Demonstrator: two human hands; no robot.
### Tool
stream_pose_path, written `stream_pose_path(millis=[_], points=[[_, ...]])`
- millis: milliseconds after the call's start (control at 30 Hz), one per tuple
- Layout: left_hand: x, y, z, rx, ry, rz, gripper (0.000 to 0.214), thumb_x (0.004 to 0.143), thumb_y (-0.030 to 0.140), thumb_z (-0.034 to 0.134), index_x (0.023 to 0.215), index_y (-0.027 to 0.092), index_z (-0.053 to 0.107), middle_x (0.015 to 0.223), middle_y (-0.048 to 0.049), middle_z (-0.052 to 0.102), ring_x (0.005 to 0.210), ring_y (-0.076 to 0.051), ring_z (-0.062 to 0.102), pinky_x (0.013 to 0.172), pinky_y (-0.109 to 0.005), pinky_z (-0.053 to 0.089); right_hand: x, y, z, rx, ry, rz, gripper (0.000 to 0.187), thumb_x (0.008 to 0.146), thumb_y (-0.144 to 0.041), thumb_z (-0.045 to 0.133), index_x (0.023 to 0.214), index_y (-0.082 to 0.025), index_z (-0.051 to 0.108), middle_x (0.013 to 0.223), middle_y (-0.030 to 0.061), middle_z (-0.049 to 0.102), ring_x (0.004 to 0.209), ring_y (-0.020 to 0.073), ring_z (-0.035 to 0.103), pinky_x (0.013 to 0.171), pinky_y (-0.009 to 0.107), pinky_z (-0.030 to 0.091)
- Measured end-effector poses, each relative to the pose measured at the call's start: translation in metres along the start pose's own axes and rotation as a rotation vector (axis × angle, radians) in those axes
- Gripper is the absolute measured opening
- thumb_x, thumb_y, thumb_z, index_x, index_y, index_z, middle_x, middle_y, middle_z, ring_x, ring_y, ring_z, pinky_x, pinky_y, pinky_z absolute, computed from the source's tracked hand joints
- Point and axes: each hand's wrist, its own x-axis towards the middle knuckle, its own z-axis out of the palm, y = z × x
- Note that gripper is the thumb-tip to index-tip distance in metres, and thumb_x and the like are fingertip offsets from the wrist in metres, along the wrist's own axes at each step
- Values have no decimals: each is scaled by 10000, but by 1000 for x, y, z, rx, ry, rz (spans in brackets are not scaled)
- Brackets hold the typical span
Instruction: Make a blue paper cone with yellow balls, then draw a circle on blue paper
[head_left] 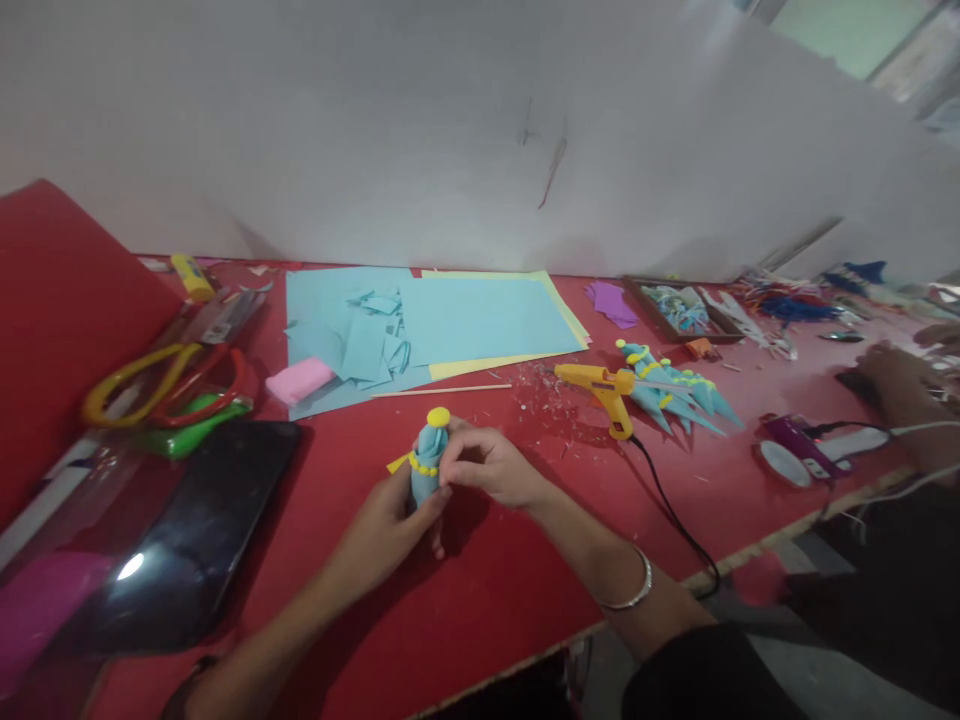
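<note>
A small blue paper figure [429, 462] with a yellow ball on top and a yellow band stands on the red table [495, 590]. My left hand [386, 530] grips its lower part from the left, fingers wrapped round it. My right hand [487, 465] pinches its upper side from the right. A yellow strip sticks out to the left of the figure.
Blue and yellow paper sheets [480, 320], a thin wooden stick [442, 391], a pink block [300, 380], scissors [172, 385] and a dark tablet [195, 530] lie around. An orange glue gun [604, 385] with a black cord rests beside finished blue cones [675, 392]. Another person's hand [892, 365] is at the right.
</note>
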Motion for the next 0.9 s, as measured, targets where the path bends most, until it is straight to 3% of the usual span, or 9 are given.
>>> stream_pose_path(millis=[233,333,433,667,767,900], points=[[-1,5,-3,-107,-36,-21,240,794,434,431,746,201,405,436,63,537,394,-107,498,500,-253,397,2,7,-8,183,74,-19,223,628,-417,723,594,-209,649,1039,39,544,969,176,504,854,341,402],[-1,4,-6,-109,-38,-24,243,799,429,426,733,196,417,433,61,531,402,-97,486,509,-245,386,4,11,-12,283,232,-15,160,638,-370,725,609,-223,667,766,10,560,740,117,523,744,288,443],[0,3,-7,-105,-33,-30,242,806,416,419,706,195,422,436,60,524,420,-94,491,528,-243,388,5,13,-13,419,341,84,136,649,-344,715,710,-224,694,574,-29,500,576,78,468,640,239,456],[3,0,-9,-100,-24,-21,281,815,426,397,646,201,395,452,66,509,425,-86,483,531,-241,383,6,13,-10,562,389,201,239,543,-264,769,754,-197,679,711,-11,642,627,63,568,662,203,508],[3,2,-10,-86,-35,-34,285,808,430,391,634,204,386,447,65,503,428,-87,477,529,-242,384,5,12,-8,504,361,199,227,558,-298,759,737,-191,669,648,-21,637,575,65,571,566,197,505],[2,5,-10,-88,-45,-32,274,795,441,393,656,205,390,441,66,504,430,-88,465,524,-241,380,4,8,-4,280,374,71,129,629,-293,707,650,-194,627,547,-42,600,485,60,527,455,188,454]])
